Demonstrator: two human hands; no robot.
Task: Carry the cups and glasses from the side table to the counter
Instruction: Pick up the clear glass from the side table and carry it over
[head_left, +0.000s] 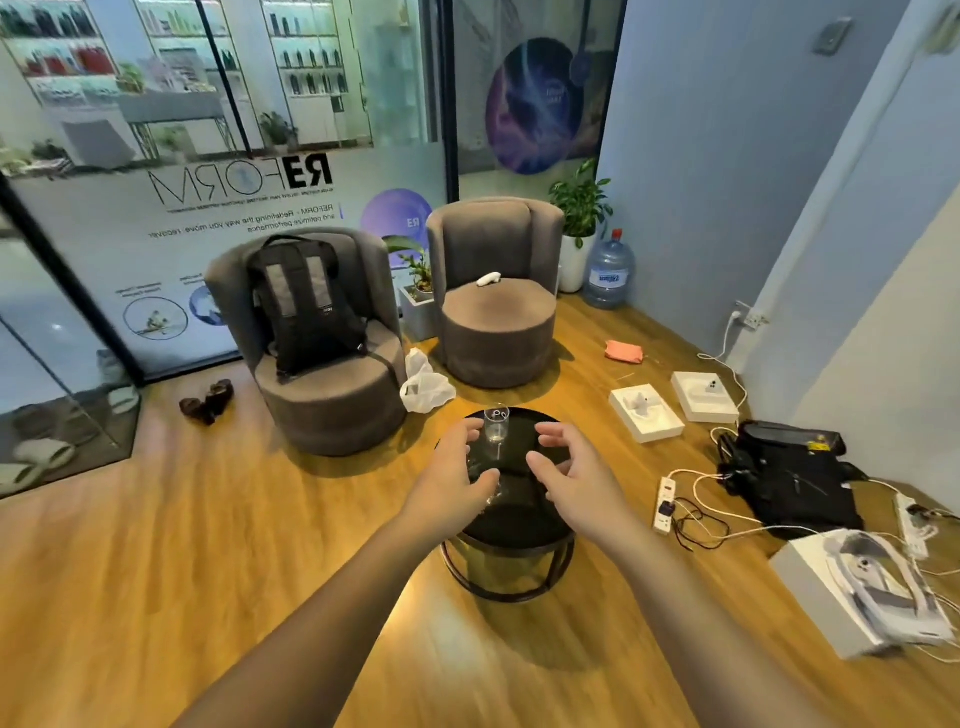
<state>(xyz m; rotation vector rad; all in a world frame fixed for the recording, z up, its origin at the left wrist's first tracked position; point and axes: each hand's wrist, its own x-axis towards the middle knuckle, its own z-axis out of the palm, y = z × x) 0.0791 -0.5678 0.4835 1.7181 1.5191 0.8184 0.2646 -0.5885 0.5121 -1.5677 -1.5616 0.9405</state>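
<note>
A small clear glass (496, 427) stands upright on the far part of the round black side table (519, 519). A second clear glass (492, 493) shows faintly just beside my left thumb, mostly hidden by the hand. My left hand (454, 470) hovers over the table's left part with fingers spread and loosely curved, holding nothing that I can see. My right hand (571, 467) hovers over the right part in the same curved pose, empty. The upright glass sits between the fingertips of both hands, apart from them.
Two grey armchairs stand behind the table, the left armchair (332, 405) with a black backpack (304, 301), beside a white plastic bag (423, 387). To the right the wooden floor holds white boxes (647, 413), a power strip (665, 499), cables and a black bag (789, 478).
</note>
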